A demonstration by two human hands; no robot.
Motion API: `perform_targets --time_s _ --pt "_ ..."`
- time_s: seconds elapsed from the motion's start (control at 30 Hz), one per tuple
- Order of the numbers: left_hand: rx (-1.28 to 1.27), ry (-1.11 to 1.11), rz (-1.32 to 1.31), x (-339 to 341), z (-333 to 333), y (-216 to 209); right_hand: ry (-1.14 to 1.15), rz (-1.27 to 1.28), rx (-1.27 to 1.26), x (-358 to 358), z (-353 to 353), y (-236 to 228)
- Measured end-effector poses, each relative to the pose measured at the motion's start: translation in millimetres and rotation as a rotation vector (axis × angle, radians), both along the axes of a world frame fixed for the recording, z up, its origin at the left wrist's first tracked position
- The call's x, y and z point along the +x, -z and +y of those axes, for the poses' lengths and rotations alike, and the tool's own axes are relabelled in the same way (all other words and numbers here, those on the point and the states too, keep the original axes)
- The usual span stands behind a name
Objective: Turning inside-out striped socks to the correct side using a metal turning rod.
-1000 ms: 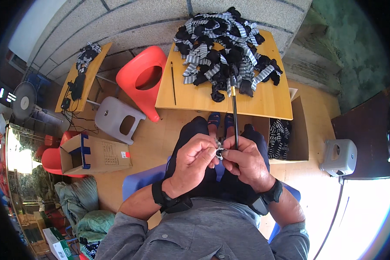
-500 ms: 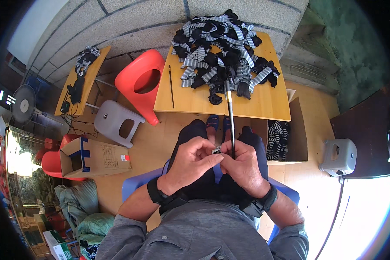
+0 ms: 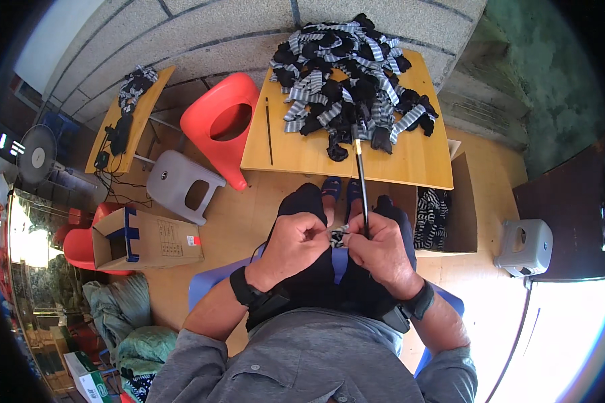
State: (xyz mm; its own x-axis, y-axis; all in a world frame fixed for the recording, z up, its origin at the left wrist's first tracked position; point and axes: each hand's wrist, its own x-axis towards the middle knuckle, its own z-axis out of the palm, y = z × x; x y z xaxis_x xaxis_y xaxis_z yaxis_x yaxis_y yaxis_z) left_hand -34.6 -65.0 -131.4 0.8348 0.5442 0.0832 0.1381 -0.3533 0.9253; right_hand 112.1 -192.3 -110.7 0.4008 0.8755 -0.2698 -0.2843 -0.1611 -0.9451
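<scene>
Above my lap, a small black-and-white striped piece of knit fabric [image 3: 339, 236] is stretched between my two hands. My left hand [image 3: 294, 243] pinches its left edge between thumb and fingers. Its other side is in the fingertips of my right hand [image 3: 383, 252]. A thin dark rod [image 3: 362, 178] also runs into the right hand's grip and slants up over the table edge. Its far end, with a pale band, reaches the heap of black and grey-striped knit pieces [image 3: 343, 74]. Fingers hide part of the small piece.
The heap lies on a wooden table [image 3: 275, 151], beside a second thin rod [image 3: 269, 131]. Under the table's right side stands a carton [image 3: 464, 201] with striped fabric. A red stool [image 3: 215, 101], grey stools [image 3: 175, 185] and another carton [image 3: 161, 242] stand around.
My hands have moved slightly apart, and more of the striped piece shows between them. The view has shifted a little.
</scene>
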Motion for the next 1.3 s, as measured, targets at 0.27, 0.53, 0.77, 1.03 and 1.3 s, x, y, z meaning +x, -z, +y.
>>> perform_targets --time_s 0.27,0.53,0.77,1.03,1.3 --pt "-0.523 -0.068 -0.049 5 -9 -13 0.016 -0.099 0.021 -4 -3 -1" --pt "-0.480 0.062 0.242 4 -7 -18 0.001 -0.186 -0.006 -7 -4 1" --pt "-0.208 -0.043 0.003 4 -16 -12 0.005 -0.173 0.050 -9 -1 1" --pt "-0.351 -0.029 -0.058 3 -19 -20 -0.080 -0.150 0.017 1 -2 -3" --pt "-0.350 -0.100 -0.177 5 -26 -12 0.034 -0.251 0.157 -5 0 13"
